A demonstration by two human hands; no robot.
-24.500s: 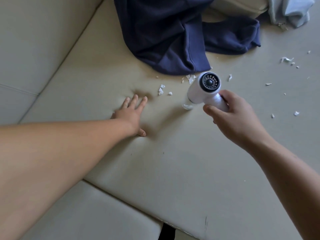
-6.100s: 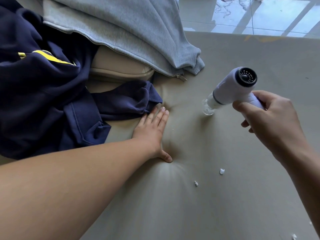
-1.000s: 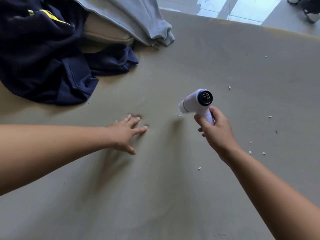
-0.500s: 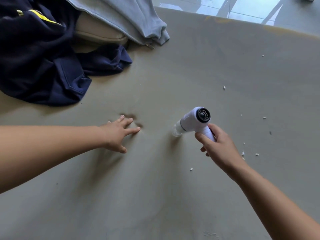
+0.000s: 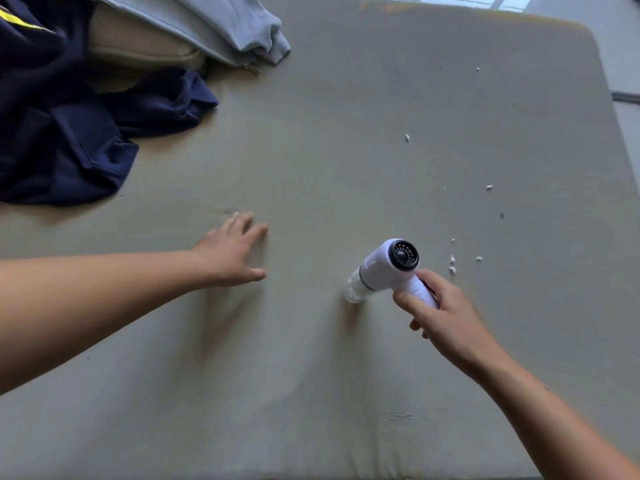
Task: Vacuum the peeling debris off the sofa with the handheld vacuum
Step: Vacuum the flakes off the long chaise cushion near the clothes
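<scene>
A small white plastic handheld vacuum (image 5: 384,268) with a black vented rear cap, a grey band and a clear nozzle is held by its handle in the right hand (image 5: 446,320), whose fingers and thumb are curled round the grip. The vacuum is tilted, and its nozzle is pointed down and to the left at the middle of the sofa seat; whether the tip touches the fabric cannot be told. A cluster of small white peeling flakes (image 5: 452,265) is seen just to the right of the vacuum body, and a few more are scattered further up the right side.

The left hand (image 5: 232,251) is stretched out over the seat well to the left of the nozzle, with fingers straight and spread and nothing held; it is blurred, so contact with the fabric cannot be judged.

A crumpled navy garment (image 5: 69,140) and a light grey zipped garment (image 5: 225,26) are heaped over a beige cushion (image 5: 138,50) in the far left corner, well apart from the vacuum.

The grey-beige sofa (image 5: 311,150) is marked by a small peeled patch (image 5: 401,416) near its front edge. A pale floor (image 5: 616,36) is visible beyond the far right corner.
</scene>
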